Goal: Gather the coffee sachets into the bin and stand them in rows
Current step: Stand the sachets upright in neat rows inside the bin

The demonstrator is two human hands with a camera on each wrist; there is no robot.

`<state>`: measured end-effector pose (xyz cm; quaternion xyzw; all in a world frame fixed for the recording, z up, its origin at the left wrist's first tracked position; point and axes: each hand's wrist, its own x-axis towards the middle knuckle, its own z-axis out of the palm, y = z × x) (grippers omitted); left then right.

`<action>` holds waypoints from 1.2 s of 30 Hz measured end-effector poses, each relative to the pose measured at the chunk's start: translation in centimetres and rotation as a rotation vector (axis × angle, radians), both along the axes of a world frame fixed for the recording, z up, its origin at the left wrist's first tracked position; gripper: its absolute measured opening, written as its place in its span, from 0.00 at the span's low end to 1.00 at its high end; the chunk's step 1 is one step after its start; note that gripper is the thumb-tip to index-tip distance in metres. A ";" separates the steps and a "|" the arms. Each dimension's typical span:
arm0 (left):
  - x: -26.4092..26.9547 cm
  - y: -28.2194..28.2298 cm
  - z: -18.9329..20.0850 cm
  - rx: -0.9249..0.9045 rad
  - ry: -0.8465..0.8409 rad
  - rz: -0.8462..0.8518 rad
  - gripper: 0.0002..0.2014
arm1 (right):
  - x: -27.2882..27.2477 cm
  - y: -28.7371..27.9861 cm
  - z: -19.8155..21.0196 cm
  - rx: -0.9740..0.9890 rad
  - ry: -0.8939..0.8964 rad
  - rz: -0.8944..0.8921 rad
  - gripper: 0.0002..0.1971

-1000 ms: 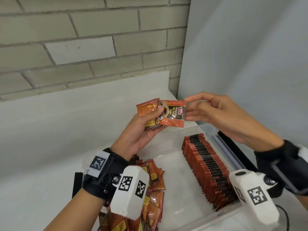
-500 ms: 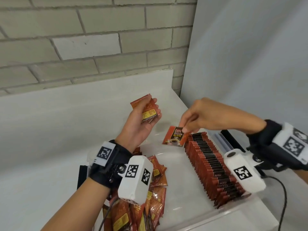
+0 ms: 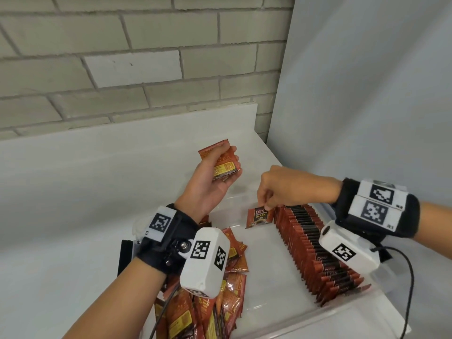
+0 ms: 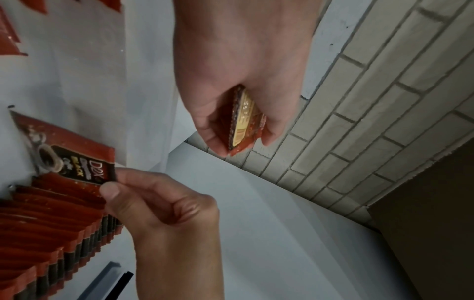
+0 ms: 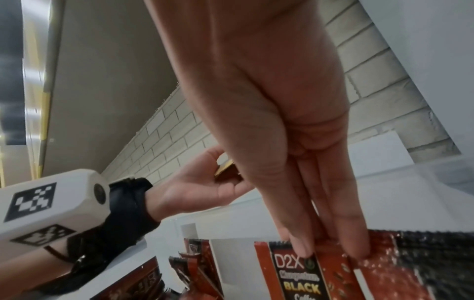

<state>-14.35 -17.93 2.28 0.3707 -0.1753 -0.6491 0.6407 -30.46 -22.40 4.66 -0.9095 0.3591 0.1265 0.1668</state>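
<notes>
My right hand pinches the top edge of one red-and-black coffee sachet and holds it upright at the far end of the standing row inside the clear bin. The same sachet shows in the left wrist view and, close up, as the sachet in the right wrist view. My left hand is raised above the bin's far left and grips a small stack of sachets; the stack sits between thumb and fingers.
A loose pile of sachets lies in the bin's left part under my left wrist. A brick wall stands behind the white counter, and a grey panel closes off the right. A black cable trails off my right wrist.
My right hand took one sachet from the stack in my left hand and lowered it to the far end of the row. My left hand stayed raised with the remaining stack.
</notes>
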 end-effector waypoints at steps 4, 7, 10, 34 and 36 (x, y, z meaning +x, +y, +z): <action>0.0 0.0 -0.1 0.005 -0.004 0.000 0.08 | 0.1 0.4 -0.2 -0.027 0.035 0.005 0.09; 0.0 0.0 -0.1 0.004 -0.001 0.001 0.07 | 0.2 0.5 -0.4 -0.047 0.063 0.014 0.08; 0.0 0.0 -0.1 0.004 -0.003 0.002 0.07 | 0.3 0.5 -0.2 -0.030 0.067 0.016 0.08; -0.2 0.1 -0.1 -0.049 -0.070 -0.084 0.05 | -1.3 -0.8 3.3 0.119 -0.274 -0.158 0.07; -0.2 0.2 -0.1 -0.061 -0.100 -0.116 0.05 | -1.4 -1.1 3.9 0.151 -0.480 -0.240 0.05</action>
